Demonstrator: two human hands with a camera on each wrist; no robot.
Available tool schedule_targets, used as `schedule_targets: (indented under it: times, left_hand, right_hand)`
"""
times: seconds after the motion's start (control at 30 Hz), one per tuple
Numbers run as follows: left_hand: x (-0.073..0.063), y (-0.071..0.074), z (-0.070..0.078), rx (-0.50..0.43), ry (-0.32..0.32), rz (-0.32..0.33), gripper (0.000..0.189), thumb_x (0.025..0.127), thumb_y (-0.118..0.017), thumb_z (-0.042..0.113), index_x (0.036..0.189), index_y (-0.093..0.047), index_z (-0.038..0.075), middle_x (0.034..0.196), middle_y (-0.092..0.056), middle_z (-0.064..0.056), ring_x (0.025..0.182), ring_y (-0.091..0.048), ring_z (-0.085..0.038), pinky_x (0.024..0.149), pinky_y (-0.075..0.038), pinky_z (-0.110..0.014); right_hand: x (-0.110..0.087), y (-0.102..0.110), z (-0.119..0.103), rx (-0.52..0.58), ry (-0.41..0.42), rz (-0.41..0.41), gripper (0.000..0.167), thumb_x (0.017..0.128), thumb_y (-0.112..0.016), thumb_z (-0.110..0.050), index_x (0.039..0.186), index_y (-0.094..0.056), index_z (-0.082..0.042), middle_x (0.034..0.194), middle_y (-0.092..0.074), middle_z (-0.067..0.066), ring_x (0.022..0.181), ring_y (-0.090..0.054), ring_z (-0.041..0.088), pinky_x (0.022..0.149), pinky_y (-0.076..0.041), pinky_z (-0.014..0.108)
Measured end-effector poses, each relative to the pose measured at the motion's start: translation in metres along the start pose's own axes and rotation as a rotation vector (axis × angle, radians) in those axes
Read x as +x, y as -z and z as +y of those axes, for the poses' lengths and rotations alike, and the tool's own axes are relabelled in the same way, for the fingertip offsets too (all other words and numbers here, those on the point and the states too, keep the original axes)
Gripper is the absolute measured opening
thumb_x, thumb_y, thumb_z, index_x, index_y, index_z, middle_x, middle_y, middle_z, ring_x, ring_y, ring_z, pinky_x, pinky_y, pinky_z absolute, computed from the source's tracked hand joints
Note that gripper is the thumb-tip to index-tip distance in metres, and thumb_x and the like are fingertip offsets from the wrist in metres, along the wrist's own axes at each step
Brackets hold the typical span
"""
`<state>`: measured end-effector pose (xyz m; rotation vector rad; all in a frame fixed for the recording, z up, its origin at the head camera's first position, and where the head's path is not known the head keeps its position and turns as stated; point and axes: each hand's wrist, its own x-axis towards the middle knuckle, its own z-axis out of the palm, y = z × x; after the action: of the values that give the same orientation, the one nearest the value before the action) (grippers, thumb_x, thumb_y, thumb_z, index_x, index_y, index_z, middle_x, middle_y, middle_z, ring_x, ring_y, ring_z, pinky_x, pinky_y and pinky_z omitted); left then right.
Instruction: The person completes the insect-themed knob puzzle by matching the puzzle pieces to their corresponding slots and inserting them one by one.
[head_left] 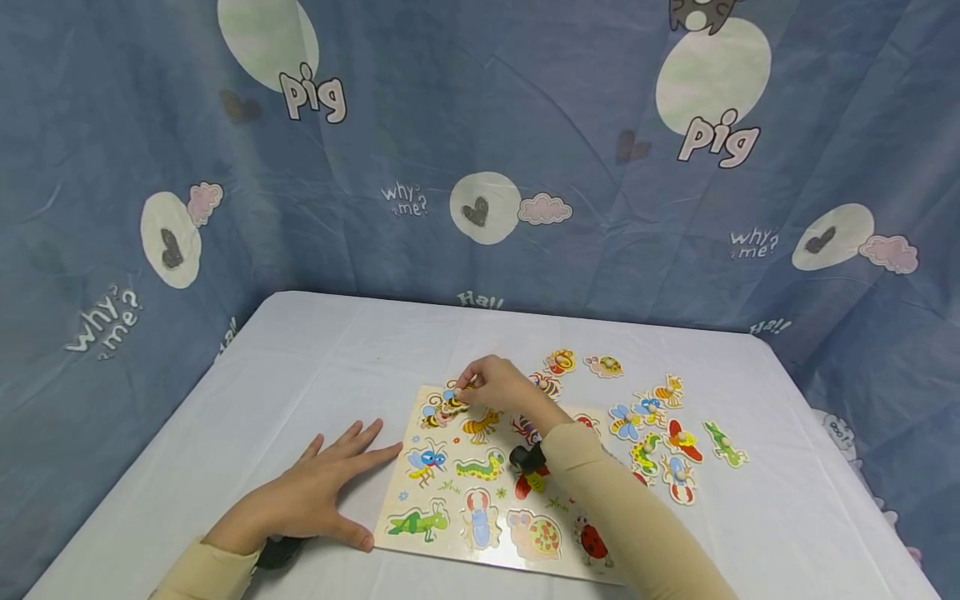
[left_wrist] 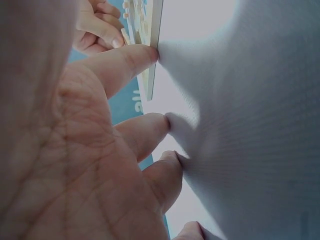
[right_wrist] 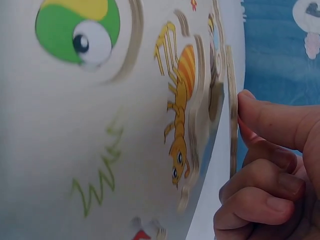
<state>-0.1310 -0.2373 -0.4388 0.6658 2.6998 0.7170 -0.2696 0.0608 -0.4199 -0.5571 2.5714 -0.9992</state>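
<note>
A wooden insect puzzle board lies flat on the white table. My right hand reaches over its far left part and pinches a thin bee puzzle piece, seen edge-on as a wooden piece in the right wrist view. The piece is tilted above the printed bee; whether it touches the board I cannot tell. My left hand rests spread at the board's left side, with index finger and thumb at its edge. In the left wrist view, one finger touches that edge.
Several loose insect pieces with knobs lie right of the board, among them a grasshopper, a stag beetle and a snail. My right forearm covers the board's right part. A patterned blue cloth hangs behind the table.
</note>
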Motion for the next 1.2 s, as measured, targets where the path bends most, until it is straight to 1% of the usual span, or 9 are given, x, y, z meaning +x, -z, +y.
schedule_targets:
  times: [0.17,0.37,0.6,0.83,1.03,1.2]
  left_hand:
    - [0.0,-0.001,0.001,0.001,-0.006,-0.001,0.121,0.058,-0.093,0.07,0.163,-0.047,0.034,0.179,-0.024,-0.017,0.164,-0.017,-0.055,0.118,-0.007,-0.09]
    - [0.0,0.0,-0.001,0.006,-0.005,0.0,0.12,0.059,-0.093,0.07,0.163,-0.047,0.034,0.179,-0.025,-0.016,0.164,-0.017,-0.054,0.118,-0.008,-0.09]
    - [-0.002,-0.001,0.001,0.01,-0.028,0.006,0.119,0.059,-0.094,0.068,0.163,-0.047,0.033,0.178,-0.026,-0.018,0.163,-0.02,-0.056,0.117,-0.01,-0.09]
    - [-0.001,-0.001,0.002,0.007,-0.015,-0.002,0.12,0.059,-0.095,0.067,0.163,-0.047,0.032,0.178,-0.025,-0.018,0.163,-0.019,-0.055,0.117,-0.009,-0.09]
    - [-0.001,0.0,0.002,0.003,-0.015,-0.005,0.119,0.06,-0.095,0.067,0.163,-0.047,0.032,0.178,-0.025,-0.018,0.163,-0.018,-0.056,0.117,-0.008,-0.091]
    - [-0.002,0.0,0.003,0.005,-0.022,-0.004,0.119,0.06,-0.095,0.066,0.163,-0.047,0.032,0.178,-0.025,-0.018,0.163,-0.019,-0.056,0.117,-0.009,-0.091]
  right_hand:
    - [0.001,-0.004,-0.003,-0.013,0.017,-0.024,0.011,0.101,-0.076,-0.023,0.104,-0.078,-0.012,0.071,-0.054,-0.003,0.063,-0.044,0.012,0.06,-0.039,0.023]
    - [0.001,-0.008,-0.006,-0.03,0.008,-0.039,0.012,0.101,-0.077,-0.025,0.104,-0.078,-0.014,0.072,-0.056,-0.003,0.064,-0.045,0.012,0.06,-0.038,0.023]
    - [0.0,-0.012,-0.012,-0.034,0.025,-0.054,0.011,0.101,-0.076,-0.024,0.103,-0.079,-0.013,0.07,-0.056,-0.003,0.063,-0.045,0.012,0.061,-0.039,0.023]
    - [0.001,-0.018,-0.014,-0.022,0.022,-0.058,0.01,0.1,-0.077,-0.024,0.1,-0.078,-0.014,0.069,-0.058,-0.004,0.062,-0.047,0.011,0.06,-0.041,0.022]
    - [0.003,-0.021,-0.014,-0.035,0.021,-0.072,0.008,0.1,-0.077,-0.025,0.099,-0.077,-0.016,0.063,-0.054,-0.004,0.057,-0.045,0.011,0.058,-0.04,0.023]
    - [0.003,-0.022,-0.015,-0.042,0.017,-0.067,0.008,0.1,-0.078,-0.025,0.098,-0.077,-0.017,0.061,-0.052,-0.005,0.057,-0.043,0.011,0.057,-0.039,0.023]
